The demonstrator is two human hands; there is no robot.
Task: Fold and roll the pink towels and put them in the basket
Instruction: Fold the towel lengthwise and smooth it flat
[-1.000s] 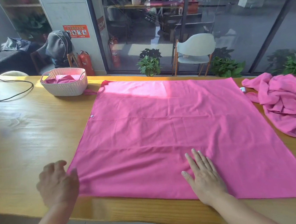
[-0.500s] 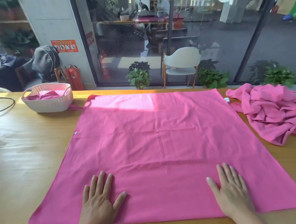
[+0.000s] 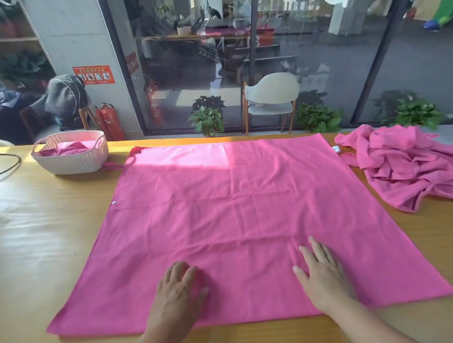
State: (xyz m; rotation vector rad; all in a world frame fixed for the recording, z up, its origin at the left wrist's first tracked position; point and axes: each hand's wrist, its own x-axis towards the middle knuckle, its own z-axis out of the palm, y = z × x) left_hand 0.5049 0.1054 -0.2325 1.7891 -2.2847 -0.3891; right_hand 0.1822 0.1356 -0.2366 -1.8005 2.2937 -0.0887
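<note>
Both palms are down on the spread towel (image 3: 241, 220), which lies flat across the middle of the wooden desk (image 3: 32, 247), its near edge running along the desk's front. The left hand (image 3: 176, 294) rests on the cloth left of centre, fingers together and nearly straight, grip released, holding nothing. The right hand (image 3: 321, 273) lies flat just right of centre, fingers spread, grip released too. That looks like pressing and smoothing: the cloth is pinned near its front edge, so creases get worked out before the first fold. Faint crease lines cross the middle of the towel, a handy guide for folding. A small snap (image 3: 114, 202) shows on the left edge. At far left sits the white basket (image 3: 70, 159), pink cloth already inside, so some of the job looks done. Far right, a crumpled pink pile (image 3: 411, 163) waits, well apart from the hands. Folding here has not started.
</note>
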